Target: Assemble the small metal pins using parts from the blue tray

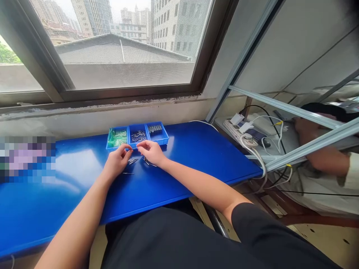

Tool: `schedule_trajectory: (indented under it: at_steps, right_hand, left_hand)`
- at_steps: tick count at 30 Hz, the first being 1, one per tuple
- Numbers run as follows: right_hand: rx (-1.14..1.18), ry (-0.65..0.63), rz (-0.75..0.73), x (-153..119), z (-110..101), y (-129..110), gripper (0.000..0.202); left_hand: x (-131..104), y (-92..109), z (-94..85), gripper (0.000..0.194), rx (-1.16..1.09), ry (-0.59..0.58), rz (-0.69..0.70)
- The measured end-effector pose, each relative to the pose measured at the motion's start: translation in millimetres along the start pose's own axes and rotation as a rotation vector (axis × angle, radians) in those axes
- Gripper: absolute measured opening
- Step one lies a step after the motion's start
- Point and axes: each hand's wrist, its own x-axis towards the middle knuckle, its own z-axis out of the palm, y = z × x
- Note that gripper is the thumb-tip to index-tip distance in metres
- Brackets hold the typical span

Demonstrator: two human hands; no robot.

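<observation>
Nearest to the wearer, a dark shirt (168, 239) is almost meeting the near edge of the blue table (196, 149), and a single thin metal piece (128, 173) is lying alone between that edge and the hands. A little farther in, one cluster of slim metal pieces (132, 161) is lying right beside the left hand (119, 160), while a second cluster (147, 161) is partly hiding beneath the right hand (151, 152). They are probably sitting there so that either hand can be reaching them without stretching. Both hands are hovering close together near the table's far edge, perhaps so that the fingertips can be sharing fine work. Each grip is looking narrow, thumb and forefinger nearly closing; from where I am standing I cannot tell whether either is pinching anything. The loose pieces are lying just below the fingertips, toward the near edge. Just beyond, a blue tray (161, 142) is standing along the far edge, its dividers seemingly keeping kinds apart: greenish packaging (119, 137) is filling the left compartment, slender dark parts (138, 135) the middle, small cylinders (155, 129) the right. Past the table's right-hand corner, a power strip (248, 140) is lying behind a metal frame (291, 109), and another person's arm (319, 158) is reaching in.
</observation>
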Motion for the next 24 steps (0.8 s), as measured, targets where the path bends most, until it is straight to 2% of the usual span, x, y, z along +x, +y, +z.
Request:
schedule_trajectory:
  at_steps: [10,24]
  right_hand:
    - [-0.005,-0.022,-0.011,-4.0,-0.4,-6.9,0.013]
    - [-0.004,-0.016,-0.011,-2.8,-0.4,-4.2,0.014]
  left_hand:
    - [1.3,-3.4,-1.2,0.028,0.056,-0.008,-0.002]
    - [0.1,-1.6,-0.3,0.022,0.005,-0.001,0.012]
